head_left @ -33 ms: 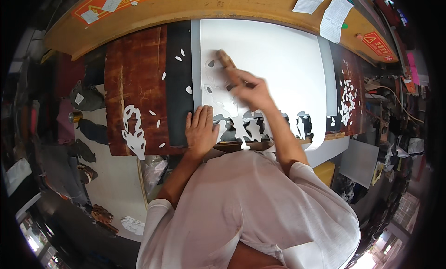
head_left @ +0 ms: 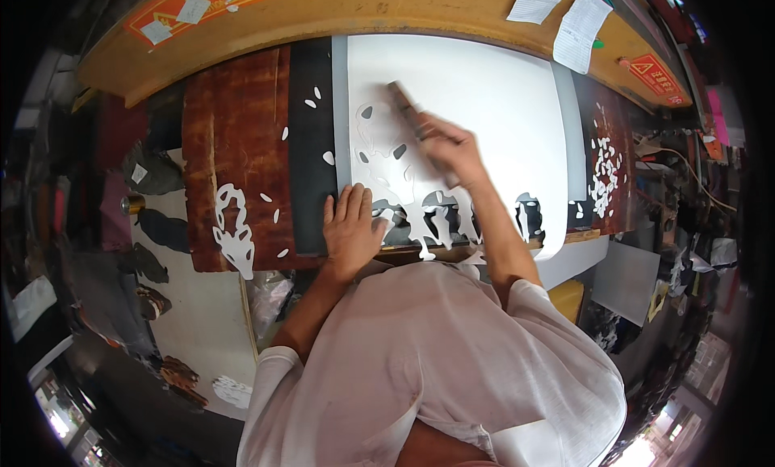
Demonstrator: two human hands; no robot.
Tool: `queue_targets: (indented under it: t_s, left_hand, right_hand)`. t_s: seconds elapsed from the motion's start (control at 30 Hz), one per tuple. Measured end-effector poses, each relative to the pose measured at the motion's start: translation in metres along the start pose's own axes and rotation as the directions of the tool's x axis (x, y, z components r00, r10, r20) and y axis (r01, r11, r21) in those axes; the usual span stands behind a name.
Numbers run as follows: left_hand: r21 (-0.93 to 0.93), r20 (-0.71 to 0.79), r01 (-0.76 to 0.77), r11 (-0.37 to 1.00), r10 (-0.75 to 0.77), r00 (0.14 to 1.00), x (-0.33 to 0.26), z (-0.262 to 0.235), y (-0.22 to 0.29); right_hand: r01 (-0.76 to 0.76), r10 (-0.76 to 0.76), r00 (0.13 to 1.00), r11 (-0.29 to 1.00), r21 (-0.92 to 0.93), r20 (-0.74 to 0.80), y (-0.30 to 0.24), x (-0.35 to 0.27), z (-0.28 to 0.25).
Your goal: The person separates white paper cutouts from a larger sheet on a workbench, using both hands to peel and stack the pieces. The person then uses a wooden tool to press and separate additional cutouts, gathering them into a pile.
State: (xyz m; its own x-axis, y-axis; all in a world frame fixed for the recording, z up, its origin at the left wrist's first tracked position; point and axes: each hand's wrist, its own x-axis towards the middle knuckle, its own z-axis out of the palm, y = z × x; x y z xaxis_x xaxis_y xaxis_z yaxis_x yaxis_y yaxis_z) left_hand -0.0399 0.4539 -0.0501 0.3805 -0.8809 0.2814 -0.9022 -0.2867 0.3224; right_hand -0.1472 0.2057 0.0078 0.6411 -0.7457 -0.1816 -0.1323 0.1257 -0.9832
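Right hand [head_left: 450, 150] shifts right, fingers round long brown stick [head_left: 403, 103] | left hand [head_left: 353, 231] flat, fingers slightly apart | I see more thin white sheet [head_left: 492, 87]

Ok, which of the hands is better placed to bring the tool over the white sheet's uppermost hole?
Probably the right hand: it grips the motion-blurred tool, whose far end appears near that hole. The left hand lies flat at the left edge of the white sheet, holding nothing.

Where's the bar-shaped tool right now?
In the head view, the bar-shaped tool is in the person's right hand, slanting over the left half of the white sheet, beyond and rightward of the left hand.
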Motion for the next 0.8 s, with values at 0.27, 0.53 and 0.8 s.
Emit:
queue_targets:
  t_s: [0.27, 0.53, 0.8]
  left_hand:
    - [-0.127, -0.010, 0.000, 0.992, -0.001, 1.000, 0.077, 0.003, 0.039]
    - [-0.163, 0.229, 0.068, 0.984, -0.030, 0.973, 0.158, 0.046, 0.060]
    - [-0.721, 0.460, 0.257, 0.644, 0.167, 0.872, 0.046, -0.027, 0.058]
  right_hand:
    - [0.091, -0.089, 0.960, 0.996, -0.004, -0.267, -0.028, -0.011, -0.092]
    - [-0.054, 0.015, 0.947, 0.992, -0.114, -0.320, -0.032, -0.056, -0.108]
    - [-0.239, 0.102, 0.899, 0.929, -0.283, -0.425, -0.048, -0.123, -0.129]
